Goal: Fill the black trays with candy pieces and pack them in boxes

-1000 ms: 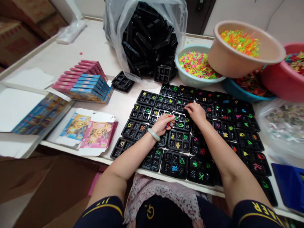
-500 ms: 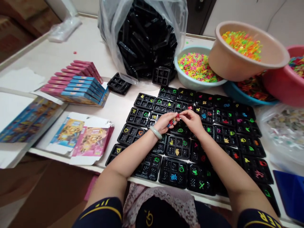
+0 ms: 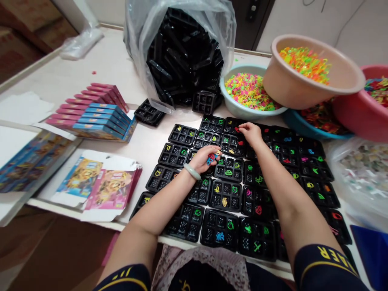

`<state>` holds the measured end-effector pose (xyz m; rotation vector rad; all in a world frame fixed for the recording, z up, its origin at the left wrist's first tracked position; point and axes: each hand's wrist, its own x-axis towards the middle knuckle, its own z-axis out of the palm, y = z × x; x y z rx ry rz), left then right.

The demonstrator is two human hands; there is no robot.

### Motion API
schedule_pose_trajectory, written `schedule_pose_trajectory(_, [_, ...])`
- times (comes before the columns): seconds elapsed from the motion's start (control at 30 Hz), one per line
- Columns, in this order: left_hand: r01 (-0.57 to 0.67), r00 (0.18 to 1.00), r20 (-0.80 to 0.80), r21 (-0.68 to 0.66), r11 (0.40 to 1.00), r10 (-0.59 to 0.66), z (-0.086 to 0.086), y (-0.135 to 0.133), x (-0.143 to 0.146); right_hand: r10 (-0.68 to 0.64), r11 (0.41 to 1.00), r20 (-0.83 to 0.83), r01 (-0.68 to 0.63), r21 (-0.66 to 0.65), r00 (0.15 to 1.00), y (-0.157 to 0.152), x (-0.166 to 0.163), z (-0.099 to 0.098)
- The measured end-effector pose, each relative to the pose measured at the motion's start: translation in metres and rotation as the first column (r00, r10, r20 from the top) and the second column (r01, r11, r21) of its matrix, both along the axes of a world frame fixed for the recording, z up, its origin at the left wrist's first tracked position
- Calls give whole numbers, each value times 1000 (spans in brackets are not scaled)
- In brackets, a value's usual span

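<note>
Left hand (image 3: 200, 161), pale green bangle (image 3: 192, 171) at its wrist: palm partly upturned, fingers curled in on a small clutch of plastic pieces (image 3: 211, 158), red and blue among them. It hung over the middle of the black trays (image 3: 226, 194); could not tell whether it touched one. Just to its right, one tray had a green car-shaped piece (image 3: 228, 172) in a front compartment.

Right hand (image 3: 254, 134) farther forward, over the back rows. Thumb and forefinger tips pinched together on a small red piece (image 3: 236, 129), at a back-row tray; could not tell whether the piece met the tray floor.

Trays lay in close rows on the white table (image 3: 118, 68), each divided into compartments, several holding green, yellow, red, blue or pink pieces. Behind them, a clear plastic bag (image 3: 136, 52) stood open-mouthed, full of more black trays. To its right, a light-blue basin (image 3: 235, 106) of pink, yellow and green pieces; next to that a peach basin (image 3: 281, 83), tilted, orange and green pieces inside; then a red basin (image 3: 360, 117) at the edge of view. Left side: pink and blue boxes (image 3: 97, 107) in a slanted stack, flat printed cartons (image 3: 109, 188) nearer the front edge.
</note>
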<state>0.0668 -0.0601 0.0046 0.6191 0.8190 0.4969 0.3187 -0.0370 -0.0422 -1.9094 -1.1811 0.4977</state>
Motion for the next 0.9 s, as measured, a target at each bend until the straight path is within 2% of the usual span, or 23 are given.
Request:
schedule_pose_trajectory(0.1, [-11,999,-32,48,999,13,-3,3,-4,57,998,112,-57,1,992,0,-12,7])
schedule_pose_trajectory(0.17, [-16,998,-63,103,995,22,-4,6,-5,205,976,119,-212,44,972,-13,-33,16])
schedule_pose_trajectory(0.27, [-34,995,-84,168,985,49,-5,8,-3,528,846,27,-529,60,849,-36,-72,28])
schedule_pose_trajectory(0.33, [-64,995,-69,182,981,77,-5,10,-1,590,806,-2,-588,60,808,-46,-92,31])
schedule_pose_trajectory(0.43, [-90,996,-16,138,986,93,-3,12,-3,519,853,-67,-512,102,852,-49,-105,27])
schedule_pose_trajectory(0.5, [-108,994,13,96,990,107,-3,14,-7,489,872,-194,-474,121,850,-45,-104,21])
schedule_pose_trajectory(0.57, [-132,991,-1,64,989,132,-2,17,-12,461,887,-281,-448,114,842,-37,-101,15])
schedule_pose_trajectory(0.6, [-141,990,-20,55,989,142,-2,19,-16,442,897,-268,-428,110,856,-30,-99,13])
schedule_pose_trajectory(0.73, [-166,984,-52,54,985,169,-2,26,-29,314,938,59,-319,135,948,9,-93,11])
schedule_pose_trajectory(0.8, [-180,981,-52,83,980,185,-2,29,-35,282,946,185,-305,111,941,32,-92,10])
schedule_pose_trajectory(0.9, [-186,978,-76,122,975,196,-1,31,-44,308,948,260,-319,1,915,57,-94,9])
